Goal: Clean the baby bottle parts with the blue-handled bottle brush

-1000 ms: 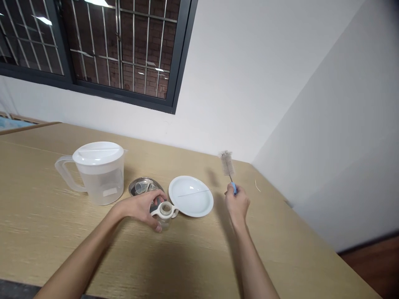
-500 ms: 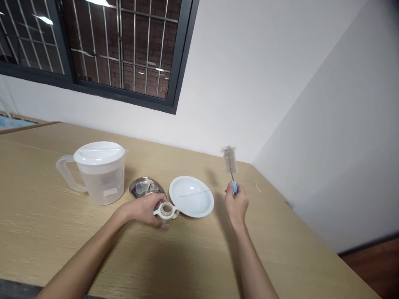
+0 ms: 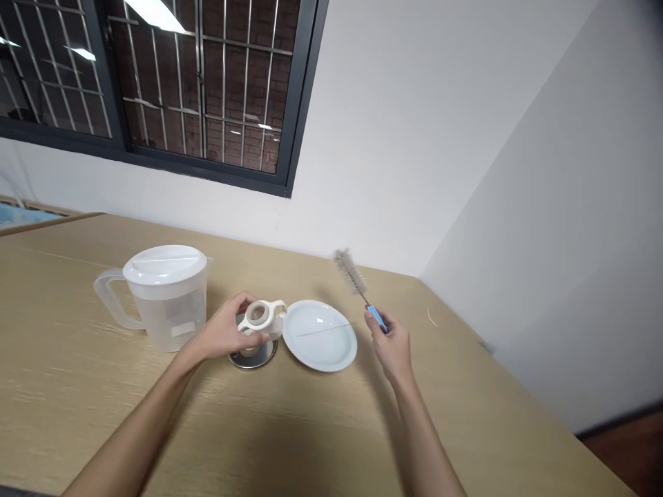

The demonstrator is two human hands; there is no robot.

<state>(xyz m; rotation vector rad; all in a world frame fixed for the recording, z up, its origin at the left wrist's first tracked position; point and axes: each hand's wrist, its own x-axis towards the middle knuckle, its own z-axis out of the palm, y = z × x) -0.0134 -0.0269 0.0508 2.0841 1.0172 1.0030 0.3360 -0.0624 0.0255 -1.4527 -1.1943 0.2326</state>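
Observation:
My left hand grips a clear baby bottle with a cream two-handled collar and an open mouth, held up off the table and tilted. Below and behind it, a shiny round metal dish shows in part; the bottle and fingers hide the rest. My right hand is closed round the blue handle of a bottle brush, whose pale bristles point up and to the left. Between the two hands lies a white plate with a thin straight wire-like piece across it.
A translucent lidded pitcher, partly filled, stands on the left of the wooden table. A thin pale strip lies at the right. Behind the table rise a white wall and a barred window.
My left hand has lifted the baby bottle up from the table and slightly left. The brush in my right hand has tipped leftward, toward the bottle.

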